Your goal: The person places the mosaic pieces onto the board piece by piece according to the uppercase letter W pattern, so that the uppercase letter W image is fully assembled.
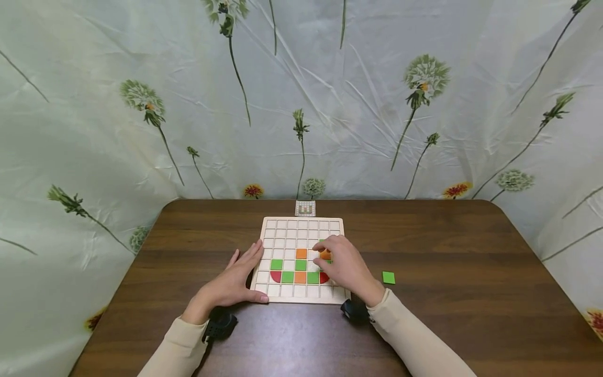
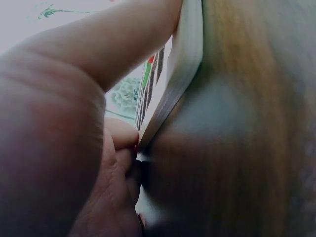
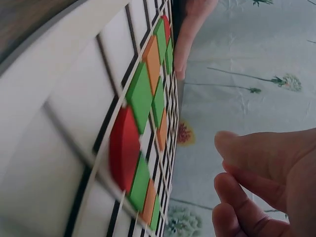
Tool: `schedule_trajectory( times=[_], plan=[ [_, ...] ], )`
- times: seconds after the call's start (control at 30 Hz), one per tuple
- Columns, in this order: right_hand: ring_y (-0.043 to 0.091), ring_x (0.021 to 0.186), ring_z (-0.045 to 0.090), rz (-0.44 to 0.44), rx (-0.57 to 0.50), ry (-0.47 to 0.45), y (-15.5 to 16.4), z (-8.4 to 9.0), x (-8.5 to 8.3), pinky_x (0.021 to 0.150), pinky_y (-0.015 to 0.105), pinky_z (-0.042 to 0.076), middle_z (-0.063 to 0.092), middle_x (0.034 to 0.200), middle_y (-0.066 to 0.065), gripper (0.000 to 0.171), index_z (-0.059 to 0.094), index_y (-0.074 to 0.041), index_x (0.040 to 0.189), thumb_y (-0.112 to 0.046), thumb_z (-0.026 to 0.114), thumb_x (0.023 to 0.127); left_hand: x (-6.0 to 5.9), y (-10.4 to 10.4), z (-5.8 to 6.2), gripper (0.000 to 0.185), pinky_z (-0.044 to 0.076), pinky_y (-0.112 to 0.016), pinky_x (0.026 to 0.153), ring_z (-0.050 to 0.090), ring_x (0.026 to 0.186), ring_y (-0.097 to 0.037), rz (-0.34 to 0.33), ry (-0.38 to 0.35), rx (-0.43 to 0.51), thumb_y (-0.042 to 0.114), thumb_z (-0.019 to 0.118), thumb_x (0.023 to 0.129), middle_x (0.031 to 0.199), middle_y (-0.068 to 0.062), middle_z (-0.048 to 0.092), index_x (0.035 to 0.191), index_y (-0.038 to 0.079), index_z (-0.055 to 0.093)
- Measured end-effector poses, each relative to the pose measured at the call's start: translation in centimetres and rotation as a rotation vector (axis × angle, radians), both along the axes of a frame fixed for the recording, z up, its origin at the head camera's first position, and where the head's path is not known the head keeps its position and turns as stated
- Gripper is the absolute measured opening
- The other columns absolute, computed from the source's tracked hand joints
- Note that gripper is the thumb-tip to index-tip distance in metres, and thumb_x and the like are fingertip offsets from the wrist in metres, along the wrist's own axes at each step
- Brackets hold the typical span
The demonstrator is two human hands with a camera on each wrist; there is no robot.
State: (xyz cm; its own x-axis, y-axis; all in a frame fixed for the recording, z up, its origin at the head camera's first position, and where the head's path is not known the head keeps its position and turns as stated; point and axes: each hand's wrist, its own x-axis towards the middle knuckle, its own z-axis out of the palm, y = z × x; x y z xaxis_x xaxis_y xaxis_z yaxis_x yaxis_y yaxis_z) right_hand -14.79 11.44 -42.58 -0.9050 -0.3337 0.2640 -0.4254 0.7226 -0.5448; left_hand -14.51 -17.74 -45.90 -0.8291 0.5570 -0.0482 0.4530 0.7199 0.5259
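A wooden grid board [image 1: 301, 230] lay near the far edge of the brown table [image 1: 447, 246], at about the middle of that edge, with a small pattern card [image 1: 305, 208] just beyond it at the table's far edge. The left hand [image 1: 235, 280] rested at the board's left edge, fingers straight along the side and the thumb laid flat against the near left corner; it held nothing, only steadied the frame (the left wrist view showed the thumb pressed to the board's pale rim). The right hand [image 1: 344, 264] hovered over the right part of the board with its fingers curled downward onto an orange tile [image 1: 325, 255] lying in a cell there. Whether the fingertips pinched that tile or merely touched it could not be told.

Coloured tiles filled the lower rows of the board: another orange square [image 1: 301, 253], a green square [image 1: 276, 264], and a red rounded piece [image 1: 275, 276] toward the near left. One loose green tile [image 1: 388, 277] lay on the table just right of the board, apart from the right hand.
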Motion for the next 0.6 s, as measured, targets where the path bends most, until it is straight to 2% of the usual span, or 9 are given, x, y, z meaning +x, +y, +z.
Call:
schedule_trajectory(
  times=[0.13, 0.33, 0.6],
  plan=[
    [0.014, 0.086, 0.052, -0.017, -0.005, -0.004, 1.3, -0.1, 0.2, 0.072, 0.03, 0.046, 0.064, 0.09, -0.004, 0.02, 0.072, -0.013, 0.096, -0.017, 0.075, 0.076, 0.0, 0.0, -0.1, 0.117, -0.002, -0.051, 0.11, 0.005, 0.142, -0.021, -0.002, 0.002, -0.011, 0.064, 0.069, 0.067, 0.156, -0.006, 0.004, 0.149, 0.004, 0.011],
    [0.017, 0.084, 0.053, -0.011, -0.003, -0.003, 3.3, -0.2, 0.7, 0.069, 0.03, 0.045, 0.064, 0.092, -0.003, 0.024, 0.071, -0.012, 0.1, -0.019, 0.076, 0.077, 0.1, 0.0, 0.1, 0.115, -0.001, -0.053, 0.109, 0.006, 0.141, -0.025, -0.01, 0.014, 0.02, 0.061, 0.072, 0.067, 0.155, -0.009, 0.006, 0.148, 0.002, 0.014],
    [0.016, 0.091, 0.054, -0.035, -0.008, -0.038, 5.6, -0.7, 1.3, 0.075, 0.032, 0.048, 0.062, 0.098, -0.005, 0.029, 0.069, -0.012, 0.105, -0.018, 0.076, 0.077, 0.1, -0.1, 0.2, 0.115, 0.0, -0.054, 0.109, 0.007, 0.141, -0.026, -0.003, 0.011, 0.027, 0.059, 0.072, 0.067, 0.155, -0.01, 0.007, 0.148, 0.002, 0.014]
  ],
)
